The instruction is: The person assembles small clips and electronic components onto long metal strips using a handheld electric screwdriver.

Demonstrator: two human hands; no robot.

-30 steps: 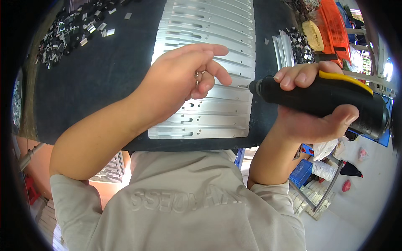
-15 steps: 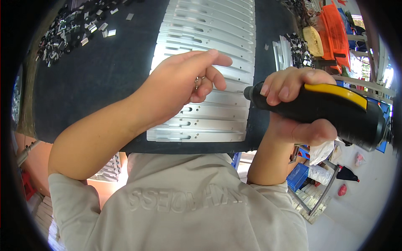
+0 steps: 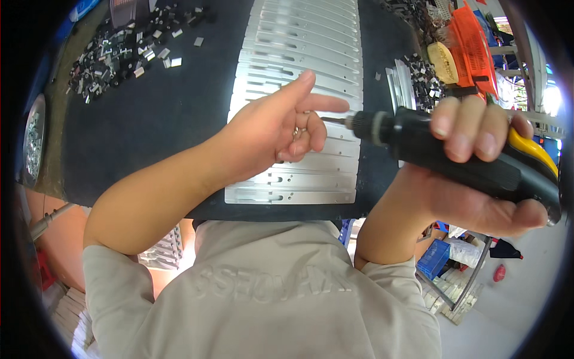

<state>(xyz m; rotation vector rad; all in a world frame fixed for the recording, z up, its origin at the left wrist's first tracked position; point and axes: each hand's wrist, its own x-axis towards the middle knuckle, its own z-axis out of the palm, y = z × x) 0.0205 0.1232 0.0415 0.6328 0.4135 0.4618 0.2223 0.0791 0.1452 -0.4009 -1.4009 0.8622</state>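
1. Head cam: R hand (image 3: 433,192) is wrapped firmly round a blk/yellow power screwdriver (image 3: 472,176), thumb below, fingers over the top; tool tilts, rear end lower than the nose.
2. Screwdriver is above the right part of the silver metal strips (image 3: 323,180) & counter edge area, w/ its bit (image 3: 335,120) pointing L, tip close to the L hand's fingers; can't tell if they touch.
3. L hand (image 3: 260,134) is over the strips, thumb & index out, other fingers curled round small shiny metal bits (image 3: 296,133); too small to tell what kind.
4. Strips lie side by side crosswise in a long column on the blk counter (image 3: 143,128), slots & holes nr their L ends.
5. Upper L: scattered pile of small blk/silver pieces (image 3: 110,66).
6. R of column: few more loose strips (image 3: 402,85), 2nd pile of small parts (image 3: 427,81), yellow basket (image 3: 442,62), orange basket (image 3: 472,51) beyond.
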